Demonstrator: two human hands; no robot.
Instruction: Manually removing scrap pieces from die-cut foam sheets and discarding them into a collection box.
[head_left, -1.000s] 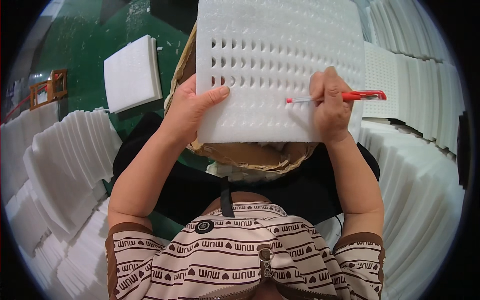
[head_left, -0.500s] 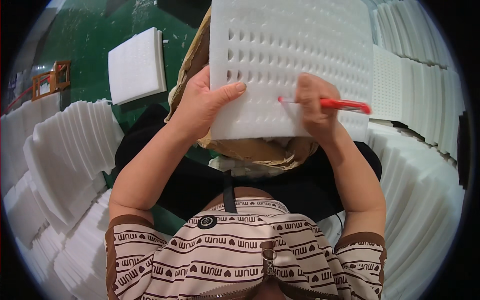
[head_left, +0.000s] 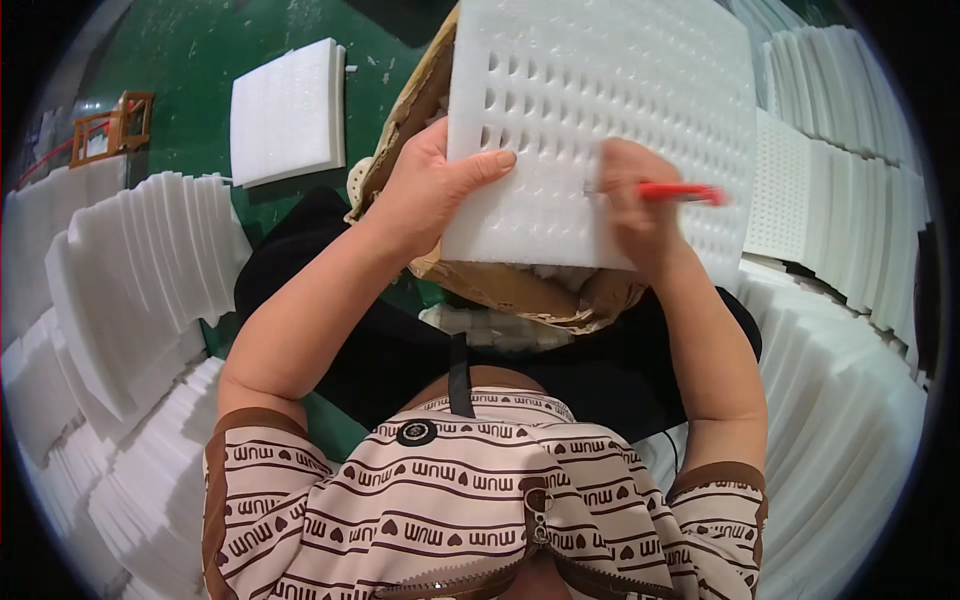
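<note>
A white foam sheet [head_left: 600,70] with rows of small cut holes rests over a worn cardboard box [head_left: 500,292] between my knees. My left hand [head_left: 432,185] grips the sheet's left edge, thumb on top and fingers out of sight underneath. In my right hand [head_left: 637,205], closed and blurred by motion, is a red pen-like tool [head_left: 683,192]. Its thin tip end points left, just over the lower part of the sheet; whether it touches the foam I cannot tell. Holes at the upper left look dark and open, while the lower rows look filled.
Stacks of white foam sheets stand at the left [head_left: 150,250] and right [head_left: 820,370]. A perforated sheet [head_left: 777,185] shows among the right stacks. Two or so foam sheets [head_left: 285,115] lie on the green floor [head_left: 190,60]. A small brown wooden frame [head_left: 115,130] is at far left.
The foam sheet, box and my left hand have shifted slightly right and up in view, as has the floor. My right hand with the red tool has moved a little leftward across the sheet.
</note>
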